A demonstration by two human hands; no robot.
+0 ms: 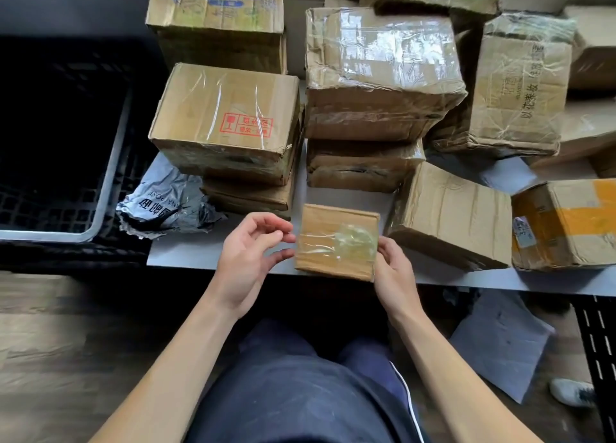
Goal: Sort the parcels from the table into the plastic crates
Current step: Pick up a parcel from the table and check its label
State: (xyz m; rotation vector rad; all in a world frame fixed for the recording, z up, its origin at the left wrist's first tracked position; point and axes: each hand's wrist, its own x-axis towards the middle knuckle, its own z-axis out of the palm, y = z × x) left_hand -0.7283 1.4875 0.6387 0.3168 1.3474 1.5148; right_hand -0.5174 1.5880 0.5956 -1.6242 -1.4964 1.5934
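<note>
Lower centre, the right hand [393,271] pinches the small parcel [333,242]; the left hand [250,256], half-open beside it, holds nothing. Gripping both edges steadies the carry to the crate [111,162] at left.

A brown wood-plank floor [50,342] fills the lower part of the view. A flat grey rectangular sheet [500,342], slightly creased, lies on the floor at lower right. A white shoe with dark markings [571,392] stands near the sheet's lower right edge. Dark navy fabric trousers [300,392] with a thin white side stripe occupy the lower centre.
</note>
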